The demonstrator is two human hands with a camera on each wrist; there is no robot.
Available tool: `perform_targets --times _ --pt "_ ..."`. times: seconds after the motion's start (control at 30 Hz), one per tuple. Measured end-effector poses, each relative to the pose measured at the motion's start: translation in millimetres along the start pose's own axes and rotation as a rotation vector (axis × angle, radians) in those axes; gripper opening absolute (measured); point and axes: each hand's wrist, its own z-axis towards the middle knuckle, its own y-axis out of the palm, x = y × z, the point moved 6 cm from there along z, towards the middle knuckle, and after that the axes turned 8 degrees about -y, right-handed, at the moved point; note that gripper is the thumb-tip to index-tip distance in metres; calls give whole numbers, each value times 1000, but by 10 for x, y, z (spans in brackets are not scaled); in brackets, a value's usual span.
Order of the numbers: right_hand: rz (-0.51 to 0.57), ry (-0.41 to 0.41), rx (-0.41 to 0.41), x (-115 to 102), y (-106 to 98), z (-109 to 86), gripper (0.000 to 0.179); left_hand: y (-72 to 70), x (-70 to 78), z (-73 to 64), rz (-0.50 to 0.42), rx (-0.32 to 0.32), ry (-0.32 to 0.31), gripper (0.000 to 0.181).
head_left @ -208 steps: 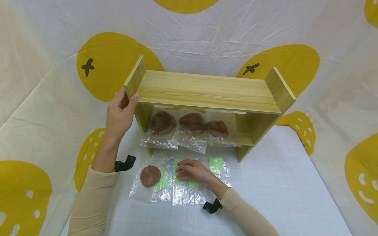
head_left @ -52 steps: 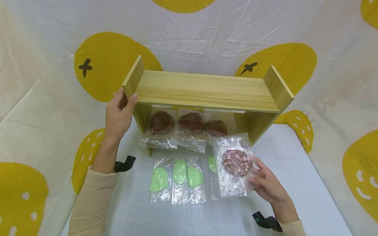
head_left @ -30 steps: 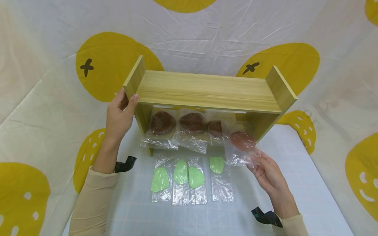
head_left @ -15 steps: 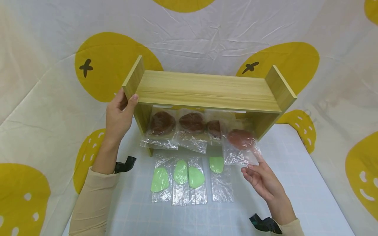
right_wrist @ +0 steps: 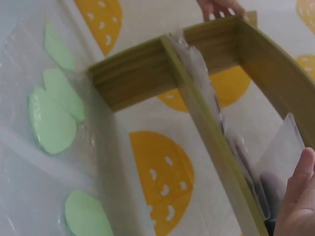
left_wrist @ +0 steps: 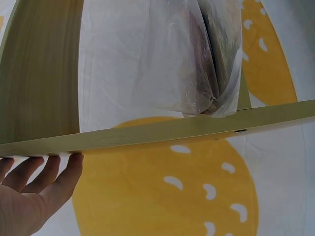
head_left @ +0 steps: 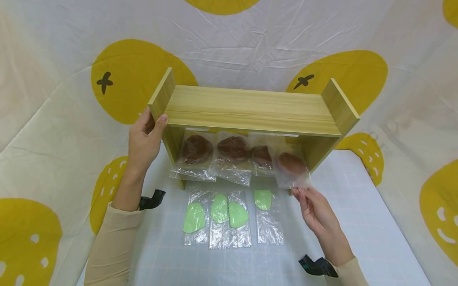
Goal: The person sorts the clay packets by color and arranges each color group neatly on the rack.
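My left hand (head_left: 144,137) grips the upper left side panel of a wooden shelf (head_left: 250,109), thumb in front; in the left wrist view its fingers (left_wrist: 59,179) lie along the board edge. At the lower right of the shelf, my right hand (head_left: 320,210) pinches the near edge of a clear plastic bag (head_left: 286,182) holding a flat brown disc (head_left: 292,163). That bag leans into the shelf's right part and overlaps its left neighbour. The right wrist view shows the bag (right_wrist: 280,157) beside the thumb and fingers, above the lower board.
Several more bagged brown discs (head_left: 232,147) stand in a row on the lower board, bag ends hanging over its front. Before the shelf, clear bags with flat pale green pieces (head_left: 237,215) lie on the checked tablecloth (head_left: 200,266). Patterned cloth (head_left: 232,47) hangs behind.
The bagged brown disc left the table's left side and moved right, then up into the shelf's right part. My right hand shifted from its corner to its near edge. My left hand stays put.
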Motion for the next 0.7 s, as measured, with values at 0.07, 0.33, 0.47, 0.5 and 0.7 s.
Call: perform_targets --times 0.07,0.33,0.47,0.5,0.7 --pt "-18 -7 15 -13 0 40 22 -5 -3 -4 -1 1 0 44" --pt "-186 3 -43 -19 -65 34 26 -10 -6 -11 -8 3 -4 44" --pt "-169 15 -70 -2 -78 -14 32 -8 0 -11 -14 1 -5 45" --pt "-160 16 -79 3 -74 -23 34 -8 3 -11 -15 1 -4 45" --pt "-146 2 -104 19 -40 -46 37 8 11 -4 -21 -3 11 43"
